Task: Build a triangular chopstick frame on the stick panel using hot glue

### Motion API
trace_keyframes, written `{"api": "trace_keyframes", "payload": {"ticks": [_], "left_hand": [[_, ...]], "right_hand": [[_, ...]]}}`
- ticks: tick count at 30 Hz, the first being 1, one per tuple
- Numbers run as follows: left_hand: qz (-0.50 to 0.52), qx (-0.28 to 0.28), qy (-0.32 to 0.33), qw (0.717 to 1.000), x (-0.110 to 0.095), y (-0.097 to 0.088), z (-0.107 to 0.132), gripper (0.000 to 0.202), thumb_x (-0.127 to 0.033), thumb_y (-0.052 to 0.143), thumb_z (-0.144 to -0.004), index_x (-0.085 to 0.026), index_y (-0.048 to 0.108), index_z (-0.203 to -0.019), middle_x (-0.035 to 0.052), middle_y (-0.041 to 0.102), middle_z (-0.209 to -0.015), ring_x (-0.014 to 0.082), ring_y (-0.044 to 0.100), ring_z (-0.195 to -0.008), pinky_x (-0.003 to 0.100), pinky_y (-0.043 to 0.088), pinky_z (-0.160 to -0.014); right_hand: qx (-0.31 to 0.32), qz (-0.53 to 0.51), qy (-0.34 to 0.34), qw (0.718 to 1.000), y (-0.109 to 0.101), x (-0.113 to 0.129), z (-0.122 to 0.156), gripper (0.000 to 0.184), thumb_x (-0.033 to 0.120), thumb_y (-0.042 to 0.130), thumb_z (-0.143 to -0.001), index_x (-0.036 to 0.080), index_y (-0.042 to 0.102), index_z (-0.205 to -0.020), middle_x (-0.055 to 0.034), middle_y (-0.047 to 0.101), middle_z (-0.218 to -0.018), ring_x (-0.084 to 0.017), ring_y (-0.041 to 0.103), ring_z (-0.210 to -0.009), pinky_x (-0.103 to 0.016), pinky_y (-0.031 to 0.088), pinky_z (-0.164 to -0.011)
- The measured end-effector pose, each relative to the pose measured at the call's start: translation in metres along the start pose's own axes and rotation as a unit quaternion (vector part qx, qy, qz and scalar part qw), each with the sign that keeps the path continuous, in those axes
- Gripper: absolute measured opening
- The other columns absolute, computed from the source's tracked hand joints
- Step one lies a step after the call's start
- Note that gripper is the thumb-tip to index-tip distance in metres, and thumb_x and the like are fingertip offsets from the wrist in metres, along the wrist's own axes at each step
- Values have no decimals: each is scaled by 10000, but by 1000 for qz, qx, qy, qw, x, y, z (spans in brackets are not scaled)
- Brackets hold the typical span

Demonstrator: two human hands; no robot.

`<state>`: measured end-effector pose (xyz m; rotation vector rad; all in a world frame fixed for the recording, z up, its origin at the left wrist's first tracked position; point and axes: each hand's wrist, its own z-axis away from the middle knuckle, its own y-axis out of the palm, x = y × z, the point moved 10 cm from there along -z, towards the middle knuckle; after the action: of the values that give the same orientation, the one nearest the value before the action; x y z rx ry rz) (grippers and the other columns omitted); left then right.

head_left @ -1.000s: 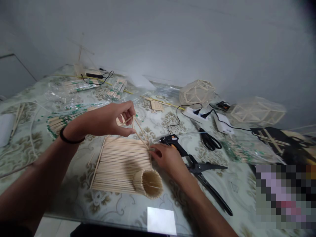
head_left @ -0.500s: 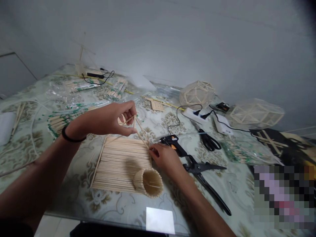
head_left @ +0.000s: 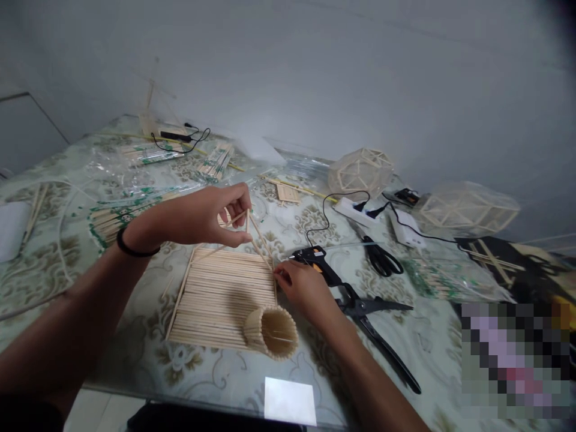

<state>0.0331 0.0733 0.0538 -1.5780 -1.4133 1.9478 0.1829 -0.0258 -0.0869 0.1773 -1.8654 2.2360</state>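
Observation:
A flat square mat of glued wooden sticks lies on the table, with a small round stick cup at its near right corner. Above the mat's far edge my left hand pinches the top of a small frame of thin sticks that leans up from the mat. My right hand rests at the mat's far right corner, fingers closed on the foot of one slanting stick.
A black glue gun, large shears and scissors lie right of the mat. Behind are a power strip, two polyhedral stick frames, and packets of sticks at the left. The table's near edge runs below the cup.
Almost nothing moved. Both hands keep their hold on the stick frame; the view has shifted very slightly.

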Motion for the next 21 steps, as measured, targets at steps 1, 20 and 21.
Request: {"api": "trace_keyframes", "payload": {"ticks": [1, 20, 21], "left_hand": [[0, -1, 2, 1000, 0, 0, 0, 370, -466, 737, -814, -208, 563, -1014, 14, 702, -950, 179, 658, -888, 292, 487, -819], [-8, -3, 2, 1000, 2, 0, 0, 374, -484, 731, -821, -211, 571, -1021, 18, 712, -951, 179, 667, -887, 293, 491, -819], [-11, -2, -1, 1000, 2, 0, 0, 377, -492, 725, -820, -212, 576, -1023, 19, 714, -954, 181, 668, -890, 293, 490, -820]], "right_hand": [[2, 1, -1, 1000, 0, 1, 0, 198, 189, 588, -1016, 165, 774, -1082, -109, 817, -1091, -231, 754, -944, -298, 469, -789], [-18, -36, -27, 999, -3, 0, -1, 153, 191, 643, -1007, 179, 795, -1005, -91, 823, -1059, -220, 757, -970, -289, 489, -842], [-19, -38, -27, 999, -2, 0, -1, 149, 193, 648, -1004, 176, 796, -1009, -92, 823, -1052, -223, 757, -962, -293, 491, -838]]}}
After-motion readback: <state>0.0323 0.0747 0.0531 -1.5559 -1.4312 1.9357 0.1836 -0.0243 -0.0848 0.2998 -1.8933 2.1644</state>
